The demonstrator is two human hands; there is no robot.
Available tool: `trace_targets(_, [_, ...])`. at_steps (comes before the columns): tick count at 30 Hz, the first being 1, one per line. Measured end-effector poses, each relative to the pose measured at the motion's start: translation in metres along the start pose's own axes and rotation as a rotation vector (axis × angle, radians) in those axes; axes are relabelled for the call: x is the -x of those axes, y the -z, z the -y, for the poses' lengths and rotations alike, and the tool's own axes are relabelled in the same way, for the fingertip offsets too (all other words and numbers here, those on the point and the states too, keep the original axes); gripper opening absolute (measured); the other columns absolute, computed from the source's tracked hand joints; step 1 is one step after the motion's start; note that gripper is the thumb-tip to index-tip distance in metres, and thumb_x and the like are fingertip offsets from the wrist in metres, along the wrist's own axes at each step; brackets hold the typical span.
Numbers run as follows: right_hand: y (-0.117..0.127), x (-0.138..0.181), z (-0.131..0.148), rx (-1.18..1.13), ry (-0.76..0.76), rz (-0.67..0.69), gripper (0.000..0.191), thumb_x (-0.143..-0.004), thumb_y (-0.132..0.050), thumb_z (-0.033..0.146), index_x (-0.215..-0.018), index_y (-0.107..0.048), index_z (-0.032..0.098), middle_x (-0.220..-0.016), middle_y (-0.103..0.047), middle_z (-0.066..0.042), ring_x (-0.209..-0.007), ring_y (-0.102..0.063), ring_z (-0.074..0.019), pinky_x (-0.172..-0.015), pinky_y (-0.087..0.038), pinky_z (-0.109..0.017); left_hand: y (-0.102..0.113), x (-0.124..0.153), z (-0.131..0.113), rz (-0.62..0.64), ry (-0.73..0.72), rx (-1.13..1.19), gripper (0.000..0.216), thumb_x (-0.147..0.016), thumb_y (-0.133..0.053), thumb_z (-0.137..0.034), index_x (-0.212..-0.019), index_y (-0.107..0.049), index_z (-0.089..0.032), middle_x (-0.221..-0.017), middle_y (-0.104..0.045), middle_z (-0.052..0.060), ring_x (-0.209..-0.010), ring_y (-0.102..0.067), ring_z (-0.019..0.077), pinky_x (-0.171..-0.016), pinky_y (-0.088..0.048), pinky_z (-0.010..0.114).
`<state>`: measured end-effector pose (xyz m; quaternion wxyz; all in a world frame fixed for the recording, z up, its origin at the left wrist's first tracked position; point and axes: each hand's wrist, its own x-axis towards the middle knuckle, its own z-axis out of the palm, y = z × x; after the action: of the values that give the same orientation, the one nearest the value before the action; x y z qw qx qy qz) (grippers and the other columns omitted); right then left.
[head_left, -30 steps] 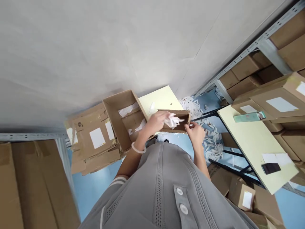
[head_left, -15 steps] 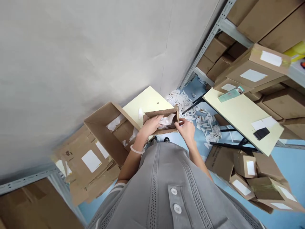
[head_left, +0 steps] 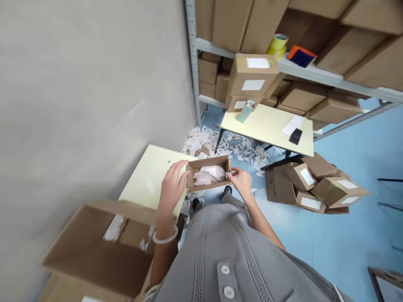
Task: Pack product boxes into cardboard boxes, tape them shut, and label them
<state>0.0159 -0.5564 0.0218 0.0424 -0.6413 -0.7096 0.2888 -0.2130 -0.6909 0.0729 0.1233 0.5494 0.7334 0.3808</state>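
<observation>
A small open cardboard box (head_left: 192,181) is in front of me at the table's right end, with crumpled white paper (head_left: 209,174) inside. My left hand (head_left: 171,184) is against its left end, thumb and fingers spread around that end. On the opposite end, my right hand (head_left: 241,182) grips the wall, thumb outside and fingers at the upper corner. The box is level and held between both hands. Its underside is hidden, so I cannot tell whether it rests on the table.
A pale yellow table (head_left: 143,180) stands along the wall. At lower left is a large open carton (head_left: 97,251). Paper scraps (head_left: 204,140) litter the floor. Another table (head_left: 267,126) bears a phone (head_left: 296,136) and a green box (head_left: 246,111). Shelving (head_left: 315,73) holds cartons.
My view has swung right. The box has come away from the large carton toward the far table. My left hand has moved from the paper inside to the box's left end.
</observation>
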Motion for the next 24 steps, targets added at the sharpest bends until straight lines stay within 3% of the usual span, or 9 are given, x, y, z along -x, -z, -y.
trace_targets(6, [0.088, -0.066, -0.1, -0.075, -0.186, -0.167, 0.037, -0.087, -0.055, 0.04, -0.113, -0.074, 0.021, -0.096, -0.078, -0.007, -0.096, -0.071, -0.0264, -0.08, -0.049, -0.03, -0.119, -0.086, -0.055, 0.082, -0.048, 0.116, 0.037, -0.101, -0.042, -0.039, -0.135, -0.052, -0.026, -0.138, -0.058, 0.009, -0.133, -0.051, 0.0215, -0.115, -0.039, 0.042])
trace_targets(11, [0.148, -0.106, -0.169, -0.077, -0.288, -0.238, 0.039, -0.089, -0.053, 0.038, -0.117, -0.072, 0.02, -0.098, -0.078, -0.008, -0.098, -0.071, -0.0267, -0.08, -0.049, -0.029, -0.218, -0.143, -0.1, 0.349, 0.029, 0.23, 0.045, -0.102, -0.035, -0.047, -0.14, -0.053, -0.029, -0.155, -0.043, 0.009, -0.146, -0.038, 0.0229, -0.117, -0.038, 0.042])
trace_targets(15, [0.163, -0.139, -0.197, -0.09, -0.323, -0.199, 0.041, -0.09, -0.052, 0.039, -0.121, -0.07, 0.02, -0.1, -0.077, -0.008, -0.099, -0.072, -0.0263, -0.08, -0.05, -0.029, -0.271, -0.172, -0.115, 0.506, 0.097, 0.293, 0.048, -0.101, -0.036, -0.05, -0.141, -0.053, -0.031, -0.158, -0.039, 0.007, -0.147, -0.037, 0.0244, -0.114, -0.041, 0.041])
trace_targets(19, [0.161, -0.182, -0.216, -0.104, -0.347, -0.143, 0.04, -0.09, -0.051, 0.038, -0.121, -0.071, 0.021, -0.1, -0.077, -0.008, -0.099, -0.072, -0.0256, -0.078, -0.05, -0.028, -0.314, -0.204, -0.11, 0.553, 0.196, 0.354, 0.056, -0.099, -0.041, -0.051, -0.149, -0.041, -0.028, -0.155, -0.044, 0.012, -0.128, -0.059, 0.0249, -0.105, -0.05, 0.04])
trace_targets(24, [0.165, -0.261, -0.234, -0.115, -0.374, -0.067, 0.041, -0.093, -0.049, 0.037, -0.126, -0.068, 0.021, -0.104, -0.077, -0.007, -0.103, -0.071, -0.0258, -0.078, -0.048, -0.027, -0.376, -0.277, -0.102, 0.67, 0.237, 0.312, 0.064, -0.097, -0.046, -0.048, -0.153, -0.031, -0.022, -0.149, -0.05, 0.018, -0.122, -0.064, 0.0266, -0.099, -0.053, 0.039])
